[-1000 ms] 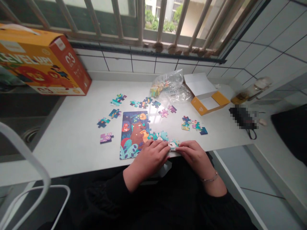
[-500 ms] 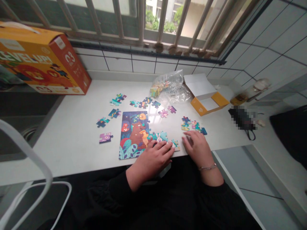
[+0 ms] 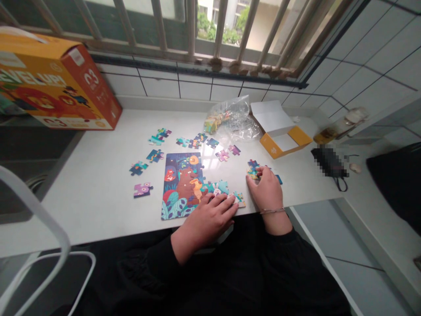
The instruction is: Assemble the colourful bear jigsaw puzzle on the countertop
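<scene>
A partly joined jigsaw puzzle (image 3: 182,184) with a brown bear and a white rabbit lies near the counter's front edge. My left hand (image 3: 212,215) rests flat over its lower right part, fingers stretched out and covering some of the joined pieces. To the right, my right hand (image 3: 265,186) reaches over a small group of loose pieces, its thumb and fingers curled around a yellow and blue puzzle piece (image 3: 252,172) that still lies on the counter. Part of that group is hidden under the hand; a dark blue piece (image 3: 279,179) peeks out beside it.
Several loose puzzle pieces (image 3: 143,189) lie left of and behind the puzzle. Farther back are a clear plastic bag (image 3: 230,118) with pieces inside and an open yellow box (image 3: 284,142). A large orange box (image 3: 66,87) stands by the sink (image 3: 19,175) at left.
My right hand has moved slightly left and forward onto the right-hand group of pieces, its fingers curling from a looser spread. My left hand stays on the puzzle.
</scene>
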### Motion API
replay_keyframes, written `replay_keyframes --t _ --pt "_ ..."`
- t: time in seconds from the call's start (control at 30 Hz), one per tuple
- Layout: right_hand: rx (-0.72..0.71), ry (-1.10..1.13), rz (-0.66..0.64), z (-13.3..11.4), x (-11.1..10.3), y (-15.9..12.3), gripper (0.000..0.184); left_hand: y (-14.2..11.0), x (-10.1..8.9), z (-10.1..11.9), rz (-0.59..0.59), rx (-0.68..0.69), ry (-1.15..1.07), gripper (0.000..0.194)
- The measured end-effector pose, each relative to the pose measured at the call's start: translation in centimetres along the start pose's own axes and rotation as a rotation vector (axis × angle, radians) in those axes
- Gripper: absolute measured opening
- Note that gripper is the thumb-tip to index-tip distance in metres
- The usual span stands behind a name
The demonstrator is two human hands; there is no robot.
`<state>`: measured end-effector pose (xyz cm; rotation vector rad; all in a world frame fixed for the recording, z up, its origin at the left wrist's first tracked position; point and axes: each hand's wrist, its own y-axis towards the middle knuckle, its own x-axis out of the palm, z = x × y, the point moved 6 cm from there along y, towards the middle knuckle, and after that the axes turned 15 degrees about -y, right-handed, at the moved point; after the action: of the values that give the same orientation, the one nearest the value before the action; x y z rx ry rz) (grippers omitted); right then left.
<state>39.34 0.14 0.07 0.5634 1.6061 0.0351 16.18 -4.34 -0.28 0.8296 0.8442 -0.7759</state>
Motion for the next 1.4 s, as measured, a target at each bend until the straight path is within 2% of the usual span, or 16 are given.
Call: replay_keyframes --t 0.13,0.33,0.43,0.73,0.97,1.13,1.4 --pt "-0.079 0.062 -0.058 0.7 -0.5 -0.3 0.035 0.0 0.0 0.0 0.024 0.003 -0.002 0.042" --pt "-0.356 0.177 -0.175 1.8 -2.0 -2.5 0.031 -0.1 0.0 0.0 0.041 0.012 0.002 0.039" --pt "-0.448 0.244 -0.226 2.4 -2.9 -3.7 0.033 0.0 0.0 0.0 0.045 0.018 0.013 0.038" --pt "-0.524 0.376 -0.322 2.4 -3.5 -4.9 0.045 0.0 -0.1 0.1 0.051 0.022 0.040 0.038" --pt "-0.675 0.357 -0.260 0.9 -3.8 -5.2 0.035 0.1 -0.2 0.1 0.046 0.028 0.040 0.038" --pt "-0.682 0.294 -0.204 0.4 -4.1 -5.9 0.033 0.0 0.0 0.1 0.050 0.030 0.045 0.039" --pt "-0.650 0.253 -0.147 -0.1 -4.0 -7.1 0.041 0.0 0.0 0.1 0.051 0.031 0.052 0.041"
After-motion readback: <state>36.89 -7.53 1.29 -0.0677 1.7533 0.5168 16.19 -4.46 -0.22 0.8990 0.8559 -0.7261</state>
